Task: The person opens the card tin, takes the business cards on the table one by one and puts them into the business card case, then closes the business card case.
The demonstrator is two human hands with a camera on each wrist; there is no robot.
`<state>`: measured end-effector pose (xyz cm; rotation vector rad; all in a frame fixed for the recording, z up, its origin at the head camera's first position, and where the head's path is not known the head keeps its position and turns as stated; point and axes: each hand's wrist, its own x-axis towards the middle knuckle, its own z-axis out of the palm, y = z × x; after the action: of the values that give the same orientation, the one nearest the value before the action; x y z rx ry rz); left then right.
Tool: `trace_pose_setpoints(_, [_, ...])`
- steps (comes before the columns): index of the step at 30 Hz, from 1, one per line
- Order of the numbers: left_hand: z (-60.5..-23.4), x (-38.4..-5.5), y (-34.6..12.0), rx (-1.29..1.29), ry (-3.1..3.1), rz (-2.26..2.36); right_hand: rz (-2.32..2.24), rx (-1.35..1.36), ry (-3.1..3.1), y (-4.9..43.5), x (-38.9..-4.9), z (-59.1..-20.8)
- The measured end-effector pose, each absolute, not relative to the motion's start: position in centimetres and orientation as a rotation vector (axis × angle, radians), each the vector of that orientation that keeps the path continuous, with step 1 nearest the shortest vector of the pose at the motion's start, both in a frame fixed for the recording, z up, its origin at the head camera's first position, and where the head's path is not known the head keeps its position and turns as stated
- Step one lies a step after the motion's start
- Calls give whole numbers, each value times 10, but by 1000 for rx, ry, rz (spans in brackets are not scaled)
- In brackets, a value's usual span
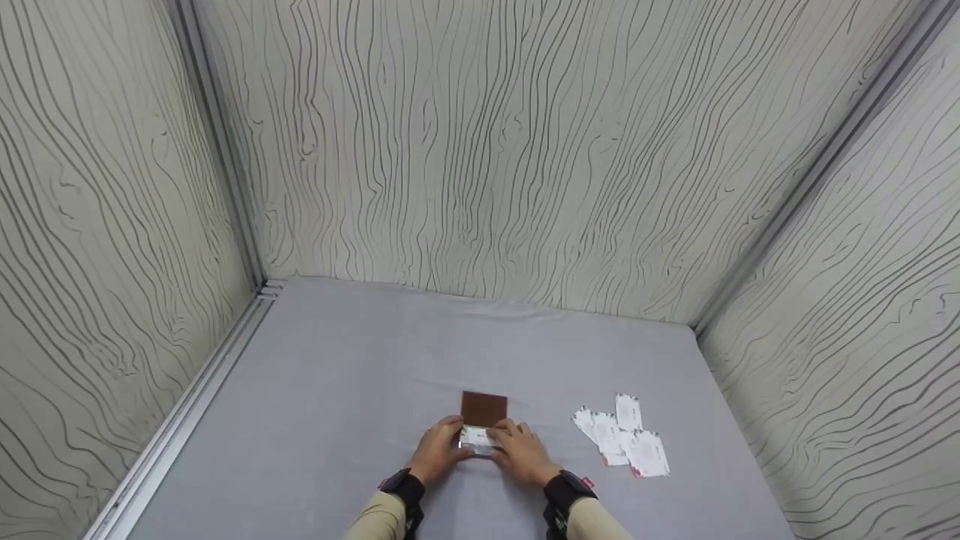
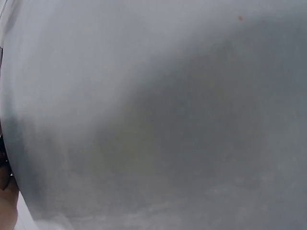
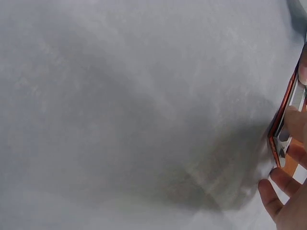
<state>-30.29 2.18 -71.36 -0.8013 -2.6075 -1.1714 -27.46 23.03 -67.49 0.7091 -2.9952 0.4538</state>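
A brown card case (image 1: 484, 409) lies unfolded on the grey cloth in the head view, its brown flap pointing away from me. In its silvery near half is a white printed card (image 1: 474, 436). My left hand (image 1: 436, 452) grips the case's left side, thumb at the near edge and fingers further up. From the right, my right hand (image 1: 523, 453) holds the case, with fingertips over the card and the thumb near the front edge. The right wrist view shows the case's brown edge (image 3: 283, 108) beside the right fingers (image 3: 284, 182). Part of the left hand (image 2: 7, 206) shows in the left wrist view.
Several white printed cards (image 1: 646, 453) lie overlapping on the cloth to the right of my hands. Grey cloth (image 1: 337, 375) covers the table. Wood-grain panels (image 1: 450, 150) enclose the back and sides, and a metal rail (image 1: 187, 412) runs along the left edge.
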Motion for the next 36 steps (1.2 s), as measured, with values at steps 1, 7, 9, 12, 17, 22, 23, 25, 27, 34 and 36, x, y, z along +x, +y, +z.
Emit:
trace_pose_setpoints(1, [-713,-303,22,-805,-2606,-1175,471,722,-2976,231,-275,-676])
trace_pose_setpoints(7, [-714,-302,22,-807,-2602,-1166,503,750,-2913,238,-277,-678])
trace_pose_setpoints(9, [-714,-302,22,-804,-2608,-1160,504,737,-2907,239,-277,-678])
trace_pose_setpoints(12, [-713,-302,21,-805,-2607,-1159,527,718,-2902,243,-277,-679])
trace_pose_setpoints(17, [-713,-302,21,-807,-2598,-1170,563,700,-2902,251,-277,-681])
trace_pose_setpoints(22, [-713,-302,21,-815,-2583,-1187,604,694,-2893,260,-275,-680])
trace_pose_setpoints(23, [-713,-303,21,-817,-2581,-1190,609,698,-2889,262,-274,-680])
trace_pose_setpoints(25, [-714,-303,21,-818,-2581,-1192,608,700,-2886,265,-273,-679])
trace_pose_setpoints(27, [-714,-303,21,-819,-2585,-1185,599,696,-2887,269,-271,-678])
trace_pose_setpoints(34, [-712,-300,22,-787,-2618,-1187,623,708,-2853,281,-268,-676])
trace_pose_setpoints(36, [-712,-300,22,-785,-2621,-1192,614,733,-2812,285,-268,-677])
